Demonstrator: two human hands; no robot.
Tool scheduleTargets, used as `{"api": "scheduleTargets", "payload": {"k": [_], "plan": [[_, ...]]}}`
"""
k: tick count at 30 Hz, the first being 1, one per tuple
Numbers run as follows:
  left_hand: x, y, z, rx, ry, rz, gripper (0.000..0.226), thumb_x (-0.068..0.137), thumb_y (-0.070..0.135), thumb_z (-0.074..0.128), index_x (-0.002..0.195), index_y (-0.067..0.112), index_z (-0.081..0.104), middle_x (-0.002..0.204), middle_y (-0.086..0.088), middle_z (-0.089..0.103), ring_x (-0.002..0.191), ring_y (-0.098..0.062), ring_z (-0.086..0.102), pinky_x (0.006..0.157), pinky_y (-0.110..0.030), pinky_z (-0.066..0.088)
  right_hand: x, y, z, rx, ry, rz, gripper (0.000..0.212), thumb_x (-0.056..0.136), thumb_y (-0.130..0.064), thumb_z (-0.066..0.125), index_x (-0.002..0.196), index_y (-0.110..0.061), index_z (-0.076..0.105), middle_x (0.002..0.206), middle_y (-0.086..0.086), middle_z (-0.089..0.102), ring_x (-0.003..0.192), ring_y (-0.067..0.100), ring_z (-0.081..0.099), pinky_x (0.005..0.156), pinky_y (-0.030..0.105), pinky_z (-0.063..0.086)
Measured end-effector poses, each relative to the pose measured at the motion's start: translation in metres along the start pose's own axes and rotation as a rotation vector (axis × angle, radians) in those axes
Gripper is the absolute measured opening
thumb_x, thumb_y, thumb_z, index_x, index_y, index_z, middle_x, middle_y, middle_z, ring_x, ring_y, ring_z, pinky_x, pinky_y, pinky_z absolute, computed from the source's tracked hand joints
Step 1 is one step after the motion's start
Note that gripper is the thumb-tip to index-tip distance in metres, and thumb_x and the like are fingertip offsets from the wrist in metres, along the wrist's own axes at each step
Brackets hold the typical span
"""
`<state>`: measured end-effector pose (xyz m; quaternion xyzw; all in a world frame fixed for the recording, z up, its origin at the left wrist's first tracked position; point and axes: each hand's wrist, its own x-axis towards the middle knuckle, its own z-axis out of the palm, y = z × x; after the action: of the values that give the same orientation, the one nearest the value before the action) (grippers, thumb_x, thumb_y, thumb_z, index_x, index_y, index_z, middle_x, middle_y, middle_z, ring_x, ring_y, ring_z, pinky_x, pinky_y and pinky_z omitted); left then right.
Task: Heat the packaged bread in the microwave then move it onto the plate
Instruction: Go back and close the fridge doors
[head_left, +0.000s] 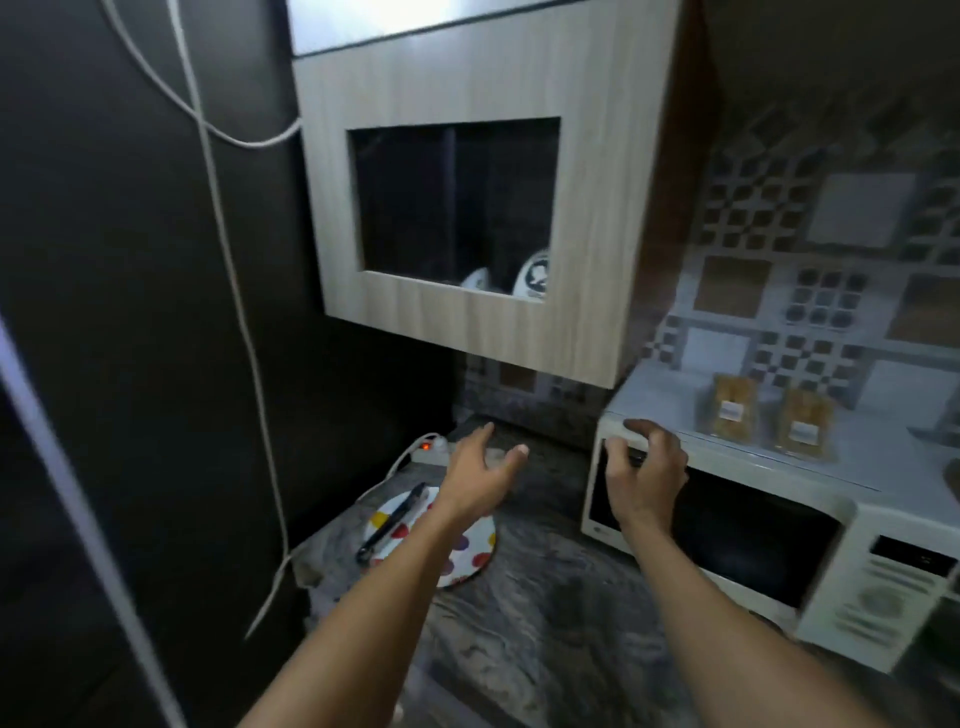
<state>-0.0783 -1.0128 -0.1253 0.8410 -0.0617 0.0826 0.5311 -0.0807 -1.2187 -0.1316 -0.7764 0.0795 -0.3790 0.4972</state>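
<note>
Two bread packs (769, 418) atop microwave (810, 571), plate (470, 551) on counter (550, 623) leftward

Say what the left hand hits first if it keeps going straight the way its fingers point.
Likely the white power strip on the counter, just beyond the left hand. The open fingers aim up and away toward it and the back wall. Depth is unclear; the hand may pass above it.
</note>
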Motion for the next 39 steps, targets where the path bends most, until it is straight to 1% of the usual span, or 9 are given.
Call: {"api": "scheduleTargets", "payload": {"k": [3,6,10,15,20,27,30,34,39], "plan": [[-0.037,-0.02,-0.072,0.105,0.137,-0.012,0.077,0.092,0.056,0.056,0.155,0.021,0.028,0.161,-0.001,0.022,0.148,-0.018,0.02,0.112,-0.027,0.034,-0.049,-0.038,0.044,0.074,-0.118,-0.004,0.037,0.078,-0.042,0.056,0.108,-0.023,0.067,0.117,-0.001,0.059,0.115,0.021,0.049,0.104,0.043,0.038],[-0.071,-0.033,-0.139,0.294,0.268,0.011,0.077,0.094,0.055,0.053,0.156,0.02,0.023,0.164,-0.003,0.015,0.151,-0.016,0.007,0.123,-0.037,0.014,-0.091,-0.078,0.086,0.149,-0.202,-0.065,0.044,0.075,-0.047,0.052,0.107,-0.021,0.068,0.117,0.002,0.061,0.112,0.023,0.053,0.1,0.04,0.04],[-0.125,-0.037,-0.229,0.625,0.445,-0.01,0.077,0.097,0.051,0.048,0.158,0.018,0.014,0.165,-0.006,0.005,0.152,-0.02,-0.003,0.125,-0.04,0.002,-0.146,-0.151,0.142,0.261,-0.419,-0.118,0.045,0.077,-0.044,0.054,0.114,-0.021,0.065,0.124,0.001,0.056,0.117,0.02,0.048,0.097,0.034,0.037],[-0.192,-0.036,-0.326,1.056,0.821,-0.092,0.075,0.095,0.043,0.043,0.154,0.002,0.022,0.16,-0.026,0.014,0.15,-0.038,0.01,0.123,-0.047,0.003,-0.211,-0.243,0.199,0.368,-0.677,-0.41,0.046,0.083,-0.041,0.06,0.125,-0.023,0.059,0.138,0.001,0.051,0.13,0.02,0.044,0.11,0.042,0.036],[-0.279,-0.027,-0.396,1.329,1.101,-0.352,0.087,0.095,0.043,0.045,0.156,0.001,-0.001,0.16,-0.027,-0.015,0.148,-0.044,-0.01,0.12,-0.051,-0.011,-0.287,-0.324,0.215,0.494,-0.873,-0.754,0.059,0.086,-0.045,0.059,0.139,-0.02,0.051,0.153,0.0,0.04,0.142,0.018,0.032,0.116,0.039,0.027],[-0.391,-0.017,-0.434,1.04,1.574,-0.613,0.088,0.099,0.045,0.043,0.154,0.004,-0.013,0.161,-0.022,-0.018,0.149,-0.041,-0.005,0.122,-0.049,0.003,-0.377,-0.385,0.212,0.528,-0.939,-1.229,0.075,0.093,-0.052,0.052,0.155,-0.018,0.028,0.167,0.003,0.008,0.154,0.021,0.005,0.124,0.042,0.012],[-0.425,-0.024,-0.445,0.915,1.602,-0.618,0.081,0.102,0.049,0.034,0.155,0.006,-0.009,0.163,-0.021,-0.009,0.151,-0.035,-0.002,0.122,-0.048,0.008,-0.406,-0.403,0.204,0.546,-0.882,-1.403,0.081,0.095,-0.053,0.049,0.159,-0.014,0.019,0.168,0.006,0.001,0.155,0.021,-0.003,0.125,0.045,0.007],[-0.435,-0.018,-0.458,0.643,1.63,-0.552,0.069,0.102,0.056,0.026,0.156,0.015,0.013,0.162,-0.013,0.02,0.147,-0.031,0.024,0.117,-0.046,0.027,-0.432,-0.427,0.211,0.463,-0.749,-1.541,0.083,0.097,-0.056,0.042,0.161,-0.014,0.009,0.168,0.01,-0.006,0.154,0.025,-0.008,0.124,0.049,0.008],[-0.452,-0.019,-0.478,0.869,1.585,-0.392,0.058,0.104,0.045,0.038,0.146,0.006,0.035,0.133,-0.017,0.06,0.117,-0.036,0.058,0.086,-0.039,0.047,-0.458,-0.439,0.23,0.352,-0.683,-1.539,0.092,0.095,-0.062,0.042,0.161,-0.014,0.0,0.166,0.014,-0.012,0.153,0.031,-0.011,0.122,0.057,0.006]]}}
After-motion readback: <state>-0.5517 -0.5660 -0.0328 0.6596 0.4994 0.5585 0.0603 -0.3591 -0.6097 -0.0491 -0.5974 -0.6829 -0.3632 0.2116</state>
